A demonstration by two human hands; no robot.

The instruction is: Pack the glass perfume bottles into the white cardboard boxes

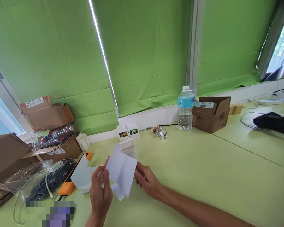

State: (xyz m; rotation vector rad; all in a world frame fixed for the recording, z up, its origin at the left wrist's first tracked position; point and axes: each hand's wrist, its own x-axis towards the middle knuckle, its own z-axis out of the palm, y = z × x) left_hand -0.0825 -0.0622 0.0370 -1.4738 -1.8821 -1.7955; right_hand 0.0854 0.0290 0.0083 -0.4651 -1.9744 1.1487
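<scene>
A creased sheet of white paper (123, 171), folded along several lines, is held up over the table in front of me. My left hand (100, 190) pinches its left edge between thumb and fingers. At the right edge, my right hand (148, 179) has its thumb and fingers closed on the paper; some fingertips are hidden behind it. Another white piece of paper (82, 176) with an uneven edge lies to the left, partly over an orange and black device (67, 187). Just behind the held sheet sits a small white box (130, 149) with printed text.
Two small white picture boxes (128, 132) and shiny small ornaments (159, 131) stand near the wall. A water bottle (185, 110) is beside an open cardboard box (210, 115). More cardboard boxes (47, 113), a cable and plastic bags (26, 179) crowd the left. A black device (272, 121) lies far right.
</scene>
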